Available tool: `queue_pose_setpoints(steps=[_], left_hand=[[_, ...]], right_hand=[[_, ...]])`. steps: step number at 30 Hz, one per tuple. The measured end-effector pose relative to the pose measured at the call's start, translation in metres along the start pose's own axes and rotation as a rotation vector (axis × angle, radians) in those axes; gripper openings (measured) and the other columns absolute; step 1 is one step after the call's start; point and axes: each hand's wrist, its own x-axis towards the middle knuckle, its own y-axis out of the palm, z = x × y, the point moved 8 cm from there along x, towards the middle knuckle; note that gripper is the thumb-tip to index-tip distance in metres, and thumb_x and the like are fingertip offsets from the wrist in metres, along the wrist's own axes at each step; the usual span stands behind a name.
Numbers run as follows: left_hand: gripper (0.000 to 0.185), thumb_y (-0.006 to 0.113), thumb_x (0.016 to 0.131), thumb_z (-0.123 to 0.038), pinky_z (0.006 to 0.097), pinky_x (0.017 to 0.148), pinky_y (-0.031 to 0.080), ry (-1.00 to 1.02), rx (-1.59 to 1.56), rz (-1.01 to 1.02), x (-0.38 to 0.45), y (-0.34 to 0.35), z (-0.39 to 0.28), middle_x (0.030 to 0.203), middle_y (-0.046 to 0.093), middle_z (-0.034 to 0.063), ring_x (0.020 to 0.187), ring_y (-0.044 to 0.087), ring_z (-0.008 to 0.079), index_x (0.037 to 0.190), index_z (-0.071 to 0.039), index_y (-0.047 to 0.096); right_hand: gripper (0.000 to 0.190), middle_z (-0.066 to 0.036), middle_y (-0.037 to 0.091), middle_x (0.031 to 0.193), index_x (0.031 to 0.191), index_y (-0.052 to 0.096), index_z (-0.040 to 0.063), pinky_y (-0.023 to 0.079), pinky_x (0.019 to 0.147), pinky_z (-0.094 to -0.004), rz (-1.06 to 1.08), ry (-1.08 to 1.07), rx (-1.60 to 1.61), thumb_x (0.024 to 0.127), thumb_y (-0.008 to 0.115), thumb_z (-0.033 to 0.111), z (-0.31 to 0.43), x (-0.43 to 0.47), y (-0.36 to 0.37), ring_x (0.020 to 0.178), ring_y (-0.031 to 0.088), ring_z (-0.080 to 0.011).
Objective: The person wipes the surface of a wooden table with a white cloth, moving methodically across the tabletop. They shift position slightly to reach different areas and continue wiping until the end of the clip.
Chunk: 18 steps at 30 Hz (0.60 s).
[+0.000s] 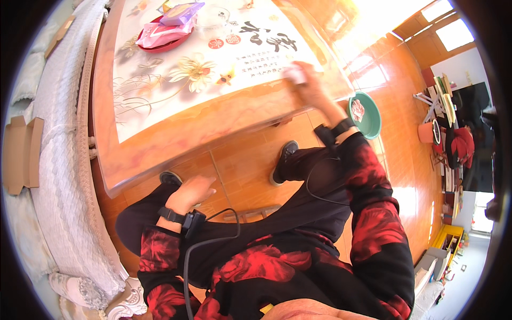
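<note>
My right hand (312, 90) is blurred over the near right part of a table (224, 110) topped with a printed sheet. It is shut on a crumpled white and pink cloth (295, 75), which seems to touch the tabletop. My left hand (194, 192) is by my left knee, below the table's near edge. Nothing shows in it, and its thumb stands a little apart from the loosely bent fingers. Both wrists wear dark straps with small devices. A black cable (212, 240) runs from the left device over my lap.
A red tray (160, 49) with pink and purple packets and a clear glass bowl (214, 20) stand on the table's far side. A green basin (370, 116) holding a cloth is on the floor at right. A lace-covered sofa (60, 160) bears an opened cardboard box (22, 156).
</note>
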Motion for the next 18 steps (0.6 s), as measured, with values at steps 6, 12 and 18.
queue_pose_setpoints(steps=[6,12,18], left_hand=[[0.045,0.065,0.094,-0.025,0.0456,0.103,0.049,0.017,-0.110,-0.339,-0.085,-0.049,0.004,0.127,0.066,0.0232,0.121,0.061,0.0402,0.132,-0.001,0.062],[0.042,0.067,0.094,-0.014,0.0449,0.110,0.043,-0.330,-0.003,-0.724,-0.237,-0.081,0.035,0.133,0.064,0.0203,0.128,0.056,0.0395,0.134,-0.003,0.062],[0.037,0.049,0.105,-0.020,0.0471,0.119,0.032,-0.425,0.185,-0.983,-0.274,-0.029,0.047,0.146,0.057,0.0166,0.139,0.047,0.0390,0.134,-0.001,0.062]], right_hand=[[0.044,-0.026,0.058,0.129,0.137,0.057,0.008,0.052,0.095,-0.0487,-0.149,0.173,-0.135,0.096,0.067,0.020,-0.034,-0.005,-0.035,0.116,0.061,-0.0413],[0.041,-0.019,0.060,0.122,0.126,0.060,0.011,0.053,0.095,-0.0478,0.152,-0.571,0.160,0.088,0.074,0.019,0.161,-0.045,0.104,0.112,0.062,-0.0396],[0.049,-0.018,0.060,0.130,0.134,0.059,0.013,0.049,0.105,-0.0450,0.176,-0.597,0.166,0.086,0.073,0.011,0.121,0.007,0.102,0.122,0.058,-0.0387]])
